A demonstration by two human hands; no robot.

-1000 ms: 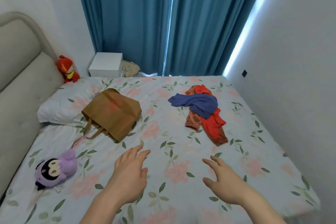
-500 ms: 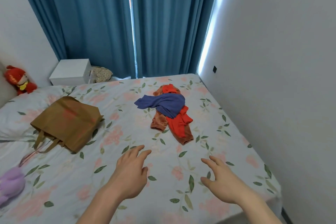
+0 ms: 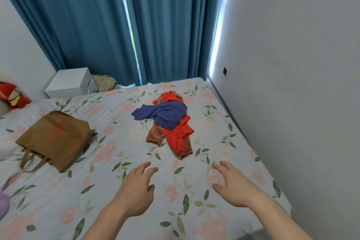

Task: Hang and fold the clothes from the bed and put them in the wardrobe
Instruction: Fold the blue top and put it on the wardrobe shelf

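Note:
A small heap of clothes lies on the floral bed (image 3: pixel 109 191), right of its middle: a blue garment (image 3: pixel 163 114) draped across a bright red one (image 3: pixel 178 136) and a rust-brown one (image 3: pixel 155 134). My left hand (image 3: pixel 136 191) hovers over the sheet just short of the heap, fingers relaxed and holding nothing. My right hand (image 3: pixel 231 186) is level with it, further right, fingers spread and also holding nothing. The wardrobe is not in view.
A brown tote bag (image 3: pixel 54 138) lies on the bed's left side. A white nightstand (image 3: pixel 71 83) and a red plush toy (image 3: pixel 12 94) sit at the head end. Blue curtains (image 3: pixel 97 25) hang behind. A white wall (image 3: pixel 292 84) borders the bed's right edge.
The view has swung right and drawn closer to the heap of clothes. The purple plush has slid almost out at the left. Both hands stay raised and holding nothing.

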